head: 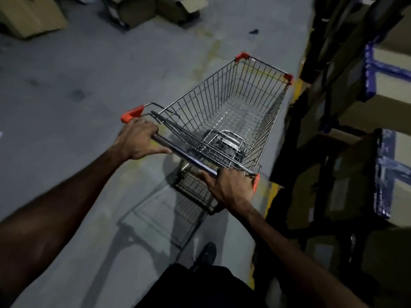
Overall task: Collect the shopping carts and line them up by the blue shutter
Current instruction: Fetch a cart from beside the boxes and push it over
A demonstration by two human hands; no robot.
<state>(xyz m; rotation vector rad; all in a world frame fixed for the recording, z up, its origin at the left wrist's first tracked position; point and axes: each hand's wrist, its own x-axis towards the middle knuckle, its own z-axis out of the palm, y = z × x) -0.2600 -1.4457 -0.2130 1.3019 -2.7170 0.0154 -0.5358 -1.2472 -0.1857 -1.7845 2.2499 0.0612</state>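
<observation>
A wire shopping cart (224, 101) with orange corner caps stands on the grey floor in front of me, its basket empty and pointing up and to the right. My left hand (138, 138) grips the left end of the cart's handle bar (184, 155), beside the orange end cap. My right hand (229, 185) grips the right end of the same bar. The blue shutter is not in view.
Blue-framed shelving (382, 170) loaded with cardboard boxes runs along the right, close to the cart, with a yellow floor line (272, 196) at its foot. Several cardboard boxes (31, 16) lie at the top left and top centre. My dark shoe (206, 254) shows below.
</observation>
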